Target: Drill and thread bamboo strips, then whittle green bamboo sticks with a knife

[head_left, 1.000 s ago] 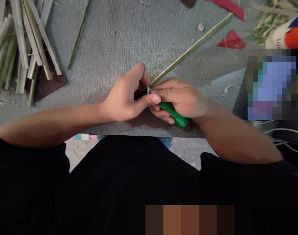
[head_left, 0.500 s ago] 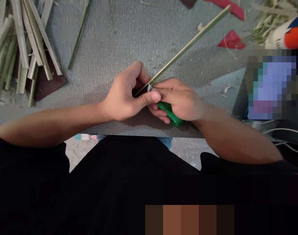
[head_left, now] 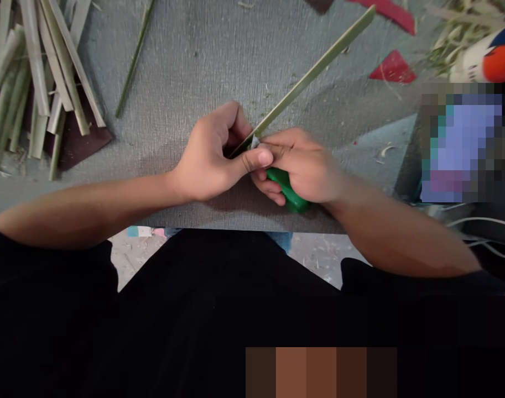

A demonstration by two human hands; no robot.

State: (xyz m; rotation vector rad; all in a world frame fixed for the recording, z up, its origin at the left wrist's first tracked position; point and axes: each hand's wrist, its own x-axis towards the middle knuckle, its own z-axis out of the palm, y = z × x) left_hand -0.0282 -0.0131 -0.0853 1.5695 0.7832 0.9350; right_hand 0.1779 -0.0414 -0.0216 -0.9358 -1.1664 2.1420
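Note:
A long pale green strip (head_left: 314,74) slants up and to the right from between my hands, above the grey table (head_left: 186,66). My left hand (head_left: 214,152) is closed round its lower end, with the thumb reaching across to my right hand. In my right hand (head_left: 304,163) is a tool with a green handle (head_left: 291,193). Its small grey metal blade (head_left: 255,142) lies against the strip beside my left thumb. The strip's lower tip is hidden by my left hand.
Several cut strips (head_left: 36,83) are piled at the left on a dark red sheet (head_left: 84,143). A thin green stem (head_left: 135,58) lies nearby. Red scraps (head_left: 393,67), shavings (head_left: 451,38), a white and orange object (head_left: 499,61) and white cables (head_left: 484,221) are at the right.
The strip's far end has shifted a little to the left and its flat face shows wider. Both hands have moved slightly upward, still holding the strip and the tool.

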